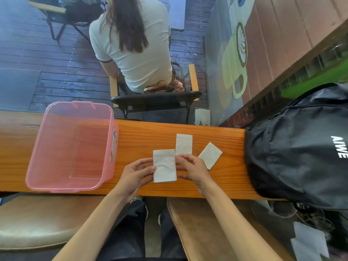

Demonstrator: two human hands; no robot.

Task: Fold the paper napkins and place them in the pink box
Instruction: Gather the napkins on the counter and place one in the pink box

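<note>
Wooden decking and a seated person's back fill the far side; nearer, a narrow orange-brown worktop (207, 185) runs across the view, with a black backpack (297, 147) on its right end. Pink box (111, 147) sits on the left part of the worktop, lid off, translucent, nothing seen inside. Three white napkins lie right of it: near napkin (164, 165), already a folded rectangle, is held between both hands; middle napkin (184, 144) lies just behind it, lower edge hidden by the right hand; right napkin (210, 155) lies tilted, apart from the others. Left hand (134, 176): fingers lightly curled, thumb and fingertips pinching the near napkin's left edge. Right hand (194, 169): fingers curled at the napkin's right edge, apparently pinching it, though the exact contact is partly hidden. Judgement: step in hand is folding, or finishing the fold of, the first napkin; none placed yet, so the task is early. Next move calls for either a further fold with edges aligned and crease pressed flat, or a carry leftward over the box rim and release without letting the fold spring open
</note>
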